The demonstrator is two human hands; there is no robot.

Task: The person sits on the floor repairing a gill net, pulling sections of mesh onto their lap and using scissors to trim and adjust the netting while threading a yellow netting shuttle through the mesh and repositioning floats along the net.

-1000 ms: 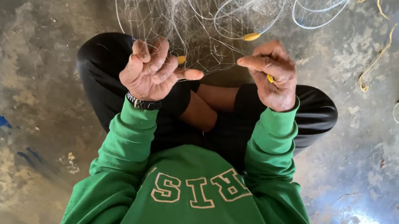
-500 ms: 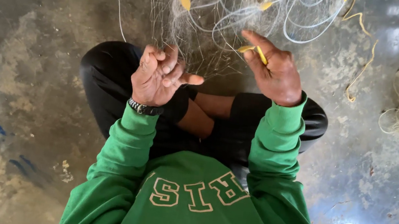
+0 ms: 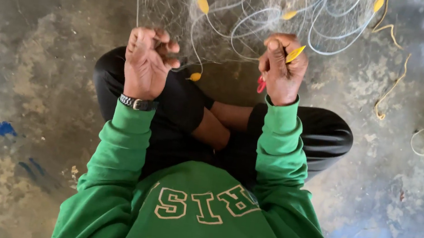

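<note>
Both hands grip our fishing net, left hand fisted on mesh, right hand pinching a yellow needle; hard pulling risks tearing mesh.

The person wears a green sweatshirt with ribbed cuffs and cream-outlined block letters across the chest, at lower centre of the frame. Black trousers cover the legs at mid-frame. A dark watch with a metal buckle circles one wrist, left of centre.
</note>
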